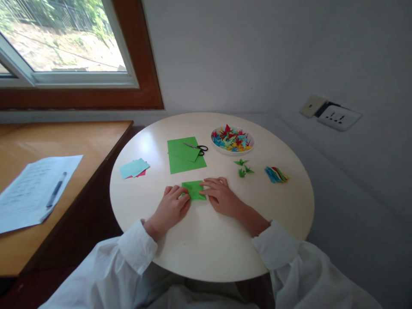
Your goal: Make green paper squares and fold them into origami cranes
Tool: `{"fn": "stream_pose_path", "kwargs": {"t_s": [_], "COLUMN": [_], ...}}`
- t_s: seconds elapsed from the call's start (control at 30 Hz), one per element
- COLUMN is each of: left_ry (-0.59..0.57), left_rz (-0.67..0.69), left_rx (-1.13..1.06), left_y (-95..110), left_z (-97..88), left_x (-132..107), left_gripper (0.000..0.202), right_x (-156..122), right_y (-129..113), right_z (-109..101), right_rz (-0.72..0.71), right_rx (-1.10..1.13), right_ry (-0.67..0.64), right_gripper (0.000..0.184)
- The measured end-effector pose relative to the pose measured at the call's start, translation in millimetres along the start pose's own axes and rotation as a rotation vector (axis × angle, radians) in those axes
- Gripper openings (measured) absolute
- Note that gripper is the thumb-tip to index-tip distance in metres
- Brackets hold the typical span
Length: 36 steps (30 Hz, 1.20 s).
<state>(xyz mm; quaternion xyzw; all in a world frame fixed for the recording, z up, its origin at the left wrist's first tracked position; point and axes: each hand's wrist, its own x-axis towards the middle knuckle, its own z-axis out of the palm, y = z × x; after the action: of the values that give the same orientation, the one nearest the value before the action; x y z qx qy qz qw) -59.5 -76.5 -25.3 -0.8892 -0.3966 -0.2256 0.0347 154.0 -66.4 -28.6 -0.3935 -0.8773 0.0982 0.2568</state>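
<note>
A small square of green origami paper (pixel 195 187) with faint creases lies flat on the round white table. My left hand (pixel 171 205) has its fingers curled, with thumb and forefinger pinching the paper's left edge. Over the right edge, my right hand (pixel 222 198) lies with fingers stretched and a little apart, their tips resting on the sheet. Three folded green paper cranes (pixel 244 168) sit beyond my right hand. Larger green sheets (pixel 180 161) lie behind the square, with black-handled scissors (pixel 202 148) on top of them.
A white bowl (pixel 222 150) of colourful paper cranes stands at the back. Folded paper strips (pixel 276 175) lie to the right, light blue and red sheets (pixel 135 168) to the left. A wooden desk (pixel 106 141) holds written paper (pixel 28 193) and a pen (pixel 57 189). A wall socket (pixel 337 117) is at right.
</note>
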Motion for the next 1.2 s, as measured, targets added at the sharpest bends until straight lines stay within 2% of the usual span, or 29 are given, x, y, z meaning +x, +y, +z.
{"fn": "stream_pose_path", "kwargs": {"t_s": [0.23,0.43,0.57,0.73,1.03,1.2], "left_ry": [-0.036,-0.073,-0.117,-0.101,-0.118,-0.11], "left_rz": [-0.061,-0.001,-0.01,-0.149,-0.389,-0.437], "left_rx": [-0.098,-0.293,-0.327,-0.311,-0.414,-0.396], "left_y": [0.5,-0.6,-1.0,-2.3,-3.7,-0.7], "left_z": [-1.2,-1.3,-1.7,-3.2,-0.6,1.8], "left_x": [2.1,4.0,4.0,4.7,8.0,11.3], "left_gripper": [0.021,0.021,0.021,0.014,0.014,0.013], "right_x": [-4.0,-3.4,-1.3,2.6,10.2,16.2], "right_y": [-2.9,1.9,2.1,-0.2,-0.4,-1.6], "right_z": [-8.4,-4.8,-4.7,-5.0,4.8,10.4], "right_rz": [-0.001,-0.025,-0.006,0.047,0.275,0.362], "right_rx": [0.002,0.009,0.052,0.116,0.147,0.108], "right_ry": [-0.002,-0.011,0.001,0.013,0.049,0.074], "right_gripper": [0.029,0.018,0.015,0.013,0.013,0.015]}}
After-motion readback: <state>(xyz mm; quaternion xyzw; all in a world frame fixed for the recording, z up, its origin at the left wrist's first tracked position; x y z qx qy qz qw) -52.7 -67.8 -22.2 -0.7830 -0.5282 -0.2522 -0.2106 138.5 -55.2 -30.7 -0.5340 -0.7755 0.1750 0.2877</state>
